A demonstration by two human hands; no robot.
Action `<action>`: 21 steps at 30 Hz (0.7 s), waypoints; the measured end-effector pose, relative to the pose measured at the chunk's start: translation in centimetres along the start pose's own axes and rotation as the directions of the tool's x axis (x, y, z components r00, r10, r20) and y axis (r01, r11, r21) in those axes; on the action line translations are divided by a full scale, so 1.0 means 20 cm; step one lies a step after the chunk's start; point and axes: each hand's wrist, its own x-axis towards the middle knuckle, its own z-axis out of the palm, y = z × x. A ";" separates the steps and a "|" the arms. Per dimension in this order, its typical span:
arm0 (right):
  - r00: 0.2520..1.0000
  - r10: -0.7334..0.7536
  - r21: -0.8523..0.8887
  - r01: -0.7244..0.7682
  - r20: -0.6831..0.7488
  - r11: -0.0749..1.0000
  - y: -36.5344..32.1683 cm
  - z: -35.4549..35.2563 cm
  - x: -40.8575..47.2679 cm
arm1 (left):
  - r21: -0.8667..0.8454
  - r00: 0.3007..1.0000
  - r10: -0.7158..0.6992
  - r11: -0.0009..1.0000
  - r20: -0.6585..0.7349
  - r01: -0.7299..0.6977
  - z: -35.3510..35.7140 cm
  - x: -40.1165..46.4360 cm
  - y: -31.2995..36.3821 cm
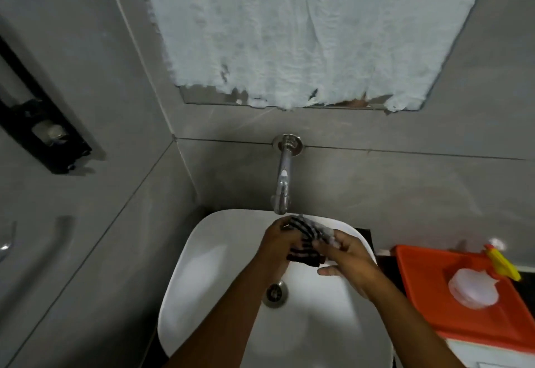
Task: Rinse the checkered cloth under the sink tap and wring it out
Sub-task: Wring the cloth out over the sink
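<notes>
Both hands, left (276, 240) and right (346, 254), closed on bunched cloth (304, 240) over sink (202, 251), below tap (282, 191).

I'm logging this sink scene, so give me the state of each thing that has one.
cloth: bunched, held over the basin below the tap
left hand: closed on the cloth
right hand: gripping the cloth's other end
tap: running or not, can't tell
drain: open, unplugged
mirror: mostly covered with white sheet
</notes>
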 end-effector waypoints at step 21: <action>0.682 0.492 0.288 -0.399 -0.541 0.870 0.94 -1.33 -0.06 | 0.897 0.883 -0.157 0.057 0.441 -0.438 1.54 1.07 -0.89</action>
